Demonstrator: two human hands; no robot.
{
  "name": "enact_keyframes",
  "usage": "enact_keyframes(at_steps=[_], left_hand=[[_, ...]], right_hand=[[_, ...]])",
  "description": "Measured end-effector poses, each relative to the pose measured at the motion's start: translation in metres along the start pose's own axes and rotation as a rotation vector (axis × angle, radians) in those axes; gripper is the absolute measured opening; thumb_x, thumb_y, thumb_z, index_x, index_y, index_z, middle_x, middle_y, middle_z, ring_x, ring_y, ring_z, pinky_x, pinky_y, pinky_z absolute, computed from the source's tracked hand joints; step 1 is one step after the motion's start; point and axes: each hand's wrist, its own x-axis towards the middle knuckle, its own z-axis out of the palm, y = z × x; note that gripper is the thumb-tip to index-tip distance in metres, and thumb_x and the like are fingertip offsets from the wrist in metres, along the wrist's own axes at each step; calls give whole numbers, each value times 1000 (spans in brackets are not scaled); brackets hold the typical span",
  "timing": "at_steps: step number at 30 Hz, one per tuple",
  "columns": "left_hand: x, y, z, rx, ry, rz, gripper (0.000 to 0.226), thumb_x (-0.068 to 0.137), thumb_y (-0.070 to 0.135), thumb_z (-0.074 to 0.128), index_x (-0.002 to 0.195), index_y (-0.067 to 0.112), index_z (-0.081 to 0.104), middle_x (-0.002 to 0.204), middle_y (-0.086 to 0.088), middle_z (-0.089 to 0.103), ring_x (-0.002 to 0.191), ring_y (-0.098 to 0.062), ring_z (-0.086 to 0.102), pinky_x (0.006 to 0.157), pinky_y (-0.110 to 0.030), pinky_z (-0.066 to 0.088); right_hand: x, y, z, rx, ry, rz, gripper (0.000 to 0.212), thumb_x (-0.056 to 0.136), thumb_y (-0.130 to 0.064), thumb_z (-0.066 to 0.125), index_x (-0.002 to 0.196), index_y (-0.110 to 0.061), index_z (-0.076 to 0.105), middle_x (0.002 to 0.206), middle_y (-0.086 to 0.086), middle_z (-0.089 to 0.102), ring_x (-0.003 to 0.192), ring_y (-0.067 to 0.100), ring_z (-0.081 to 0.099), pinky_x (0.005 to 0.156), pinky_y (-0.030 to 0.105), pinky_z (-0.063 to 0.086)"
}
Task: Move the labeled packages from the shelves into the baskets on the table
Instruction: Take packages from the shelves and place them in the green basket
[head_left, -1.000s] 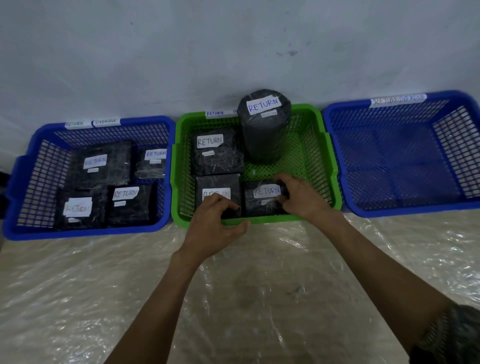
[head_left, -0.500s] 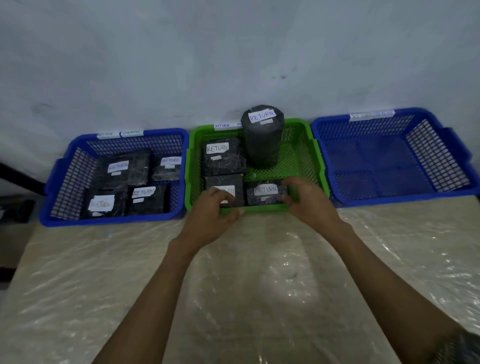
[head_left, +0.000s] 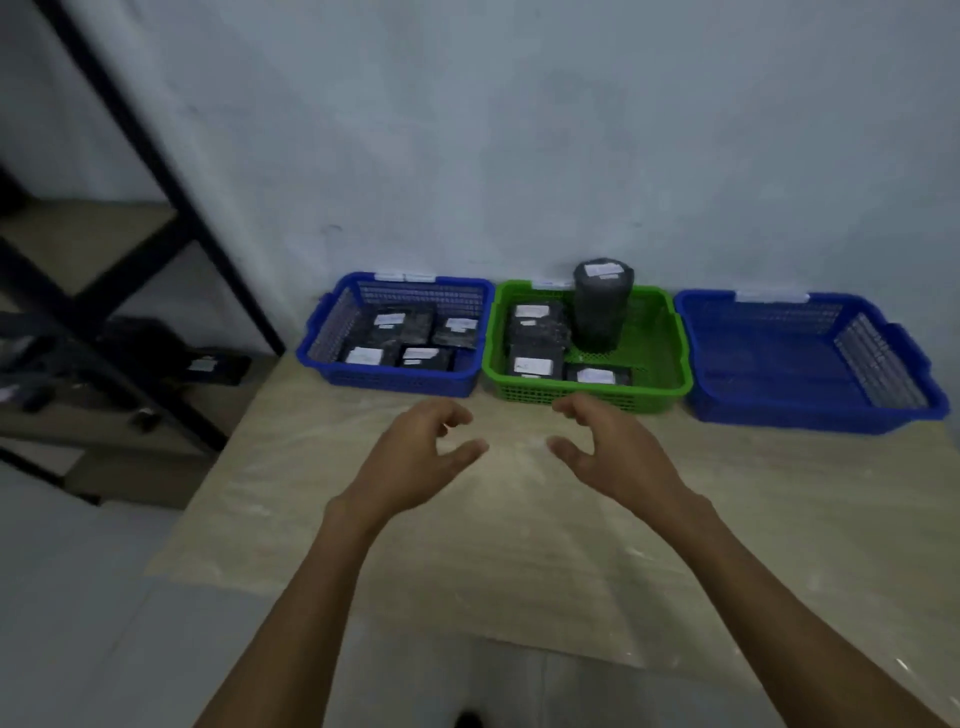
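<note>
Seeing both hands, left (head_left: 415, 457) and right (head_left: 613, 447), fingers spread, holding nothing, near the green plastic basket (head_left: 670, 364); black labeled packages (head_left: 537, 332) inside. Risk: tall black cylinder (head_left: 600, 306) tipping if bumped.

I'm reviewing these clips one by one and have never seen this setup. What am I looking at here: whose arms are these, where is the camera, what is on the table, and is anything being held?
There is no machine here. A person wears a wide-angle camera on the head, so you look forward and down along their own bare arms. The left hand and right hand hover over the table, fingers spread, holding nothing.

At the table's far edge, against the wall, stand three plastic baskets. The left blue basket holds four dark wrapped packages with white labels. The green basket holds three flat packages and an upright dark cylinder. The right blue basket looks empty. The label text is too blurred to read.

To the left is a black metal shelf with some dark items, too blurred to identify.
</note>
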Motion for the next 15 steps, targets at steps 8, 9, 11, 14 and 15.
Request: enact_keyframes(at_steps=[8, 9, 11, 14, 15], left_hand=[[-116, -54, -102, 27, 85, -92, 35, 81, 45, 70, 108, 25, 63, 103, 9, 62, 89, -5, 59, 81, -27, 51], [-132, -65, -116, 31, 96, -94, 34, 81, 45, 70, 108, 25, 63, 103, 9, 63, 89, -5, 59, 81, -28, 51], [-165, -88, -145, 27, 116, -89, 34, 81, 44, 70, 108, 25, 63, 102, 8, 63, 88, -5, 59, 80, -28, 52], [-213, -125, -186, 13, 133, -101, 33, 81, 45, 70, 107, 26, 63, 100, 9, 64, 87, -5, 60, 79, -30, 53], [-226, -138, -198, 1, 143, -109, 32, 81, 45, 70, 106, 26, 63, 99, 10, 64, 87, -5, 61, 79, -30, 53]], right_hand=[[-42, -122, 48, 52, -109, -109, 25, 86, -33, 64, 110, -24, 59, 101, -7, 63, 93, 14, 60, 80, 32, 49], [-48, -140, 57, 60, -124, -117, 24, 86, -32, 64, 108, -23, 60, 98, -8, 62, 90, 13, 60, 80, 32, 49], [-60, -175, 77, 80, -132, -132, 22, 85, -30, 66, 106, -21, 62, 94, -8, 62, 85, 13, 61, 80, 33, 50], [-76, -234, 113, 115, -154, -143, 21, 85, -29, 67, 103, -21, 63, 93, -6, 64, 83, 13, 63, 80, 32, 51], [-80, -254, 125, 126, -163, -150, 20, 85, -29, 67, 103, -21, 63, 92, -6, 63, 83, 12, 62, 80, 31, 51]])
